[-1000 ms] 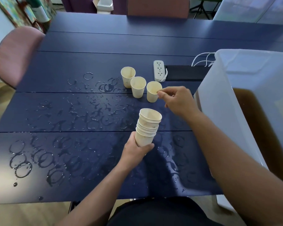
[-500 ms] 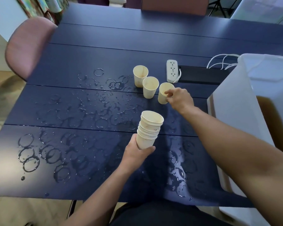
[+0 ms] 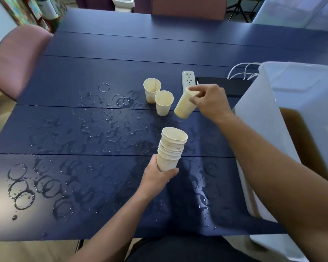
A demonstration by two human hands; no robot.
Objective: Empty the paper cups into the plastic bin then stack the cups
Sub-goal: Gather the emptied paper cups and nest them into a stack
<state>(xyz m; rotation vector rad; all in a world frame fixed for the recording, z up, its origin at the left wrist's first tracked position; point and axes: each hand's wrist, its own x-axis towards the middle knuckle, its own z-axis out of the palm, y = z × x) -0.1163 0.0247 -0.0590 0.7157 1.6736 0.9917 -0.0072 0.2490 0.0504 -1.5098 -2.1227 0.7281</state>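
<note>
Paper cups: two loose ones stand upright on the blue table (image 3: 83, 72), touching side by side — far cup (image 3: 151, 92) at 11 o'clock of the near cup (image 3: 163, 102). Wet rings (image 3: 23, 188) and droplets cover the tabletop to their left and toward the near edge.

L hand (image 3: 157, 176) comes up from 6 o'clock, forearm angled in from lower left, fingers and thumb wrapped round the bottom of the nested stack (image 3: 171, 148). Stack held off the table, leaning slightly toward 1 o'clock, mouth up.

At 1 o'clock of the stack, third cup (image 3: 184, 105) is lifted and tilted, base toward 7 o'clock, mouth toward 1 o'clock. R hand (image 3: 210, 103) pinches its rim w/ thumb and fingertips, wrist bent, forearm reaching in from the lower right corner across the bin side.

Power strip (image 3: 188, 80) lies just behind the R hand, w/ white cables (image 3: 240, 70) at 3 o'clock of it.

Plastic bin (image 3: 292, 95), translucent white, sits at the table's right edge, 3 o'clock of the cups; brown liquid (image 3: 307, 148) shows inside.

Pink chair (image 3: 13, 61) at far left.
</note>
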